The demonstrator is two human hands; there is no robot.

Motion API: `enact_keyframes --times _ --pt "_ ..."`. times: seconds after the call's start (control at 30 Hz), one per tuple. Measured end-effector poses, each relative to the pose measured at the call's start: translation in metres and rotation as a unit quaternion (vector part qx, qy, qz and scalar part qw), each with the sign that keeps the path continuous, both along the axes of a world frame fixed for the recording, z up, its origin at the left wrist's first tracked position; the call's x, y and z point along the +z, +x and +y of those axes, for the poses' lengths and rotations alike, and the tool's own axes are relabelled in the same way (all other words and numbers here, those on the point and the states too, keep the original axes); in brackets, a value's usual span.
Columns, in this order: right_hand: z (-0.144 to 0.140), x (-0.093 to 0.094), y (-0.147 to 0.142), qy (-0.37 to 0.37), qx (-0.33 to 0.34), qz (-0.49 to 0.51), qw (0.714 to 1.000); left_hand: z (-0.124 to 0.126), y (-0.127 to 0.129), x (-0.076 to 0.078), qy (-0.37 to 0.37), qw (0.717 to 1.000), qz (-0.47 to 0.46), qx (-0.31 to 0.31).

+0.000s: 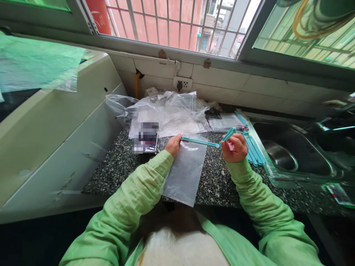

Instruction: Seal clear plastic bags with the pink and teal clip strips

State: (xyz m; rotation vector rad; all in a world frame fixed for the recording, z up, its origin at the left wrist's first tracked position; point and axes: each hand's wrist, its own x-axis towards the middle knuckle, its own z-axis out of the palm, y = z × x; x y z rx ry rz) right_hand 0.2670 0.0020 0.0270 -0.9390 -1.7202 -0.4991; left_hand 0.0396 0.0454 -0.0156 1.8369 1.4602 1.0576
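Note:
My left hand (173,145) is closed on the top left corner of a clear plastic bag (184,177), together with one end of a teal bag sealing clip (201,141). Along the bag's top edge runs the clip's long arm; its other arm is bent up at an angle on the right. My right hand (235,148) grips that raised part, with a small pink piece (230,146) showing at the fingers. The bag looks flat and hangs down over the counter's front edge. More teal clips (255,149) lie just right of my right hand.
Crumpled clear plastic bags (172,114) cover the back of the speckled counter (119,162). A phone-like device (151,142), partly blurred out, stands left of my left hand. To the right is a metal sink (318,155) holding a steel bowl (280,155). A wall socket (183,83) is behind.

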Motion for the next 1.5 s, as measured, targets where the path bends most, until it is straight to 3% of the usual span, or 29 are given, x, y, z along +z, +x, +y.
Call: enact_keyframes --times 0.33,0.53,0.9,1.27,1.5 --pt "-0.002 0.007 -0.001 0.015 0.019 0.011 1.0 -0.004 0.001 0.012 -0.037 0.999 -0.018 -0.004" --pt "-0.001 0.004 0.002 0.015 0.017 0.02 1.0 -0.004 0.001 0.012 -0.049 0.999 -0.011 0.004" --pt "-0.003 0.005 0.003 -0.01 -0.029 0.037 0.999 0.002 -0.005 -0.001 0.034 0.999 0.013 0.015" --pt "-0.001 0.001 0.007 -0.017 -0.024 0.07 0.997 -0.001 -0.003 0.009 -0.021 0.999 0.024 0.015" --pt "-0.003 0.007 0.003 -0.017 -0.032 0.084 0.996 0.0 -0.005 0.006 -0.006 0.999 0.039 0.031"
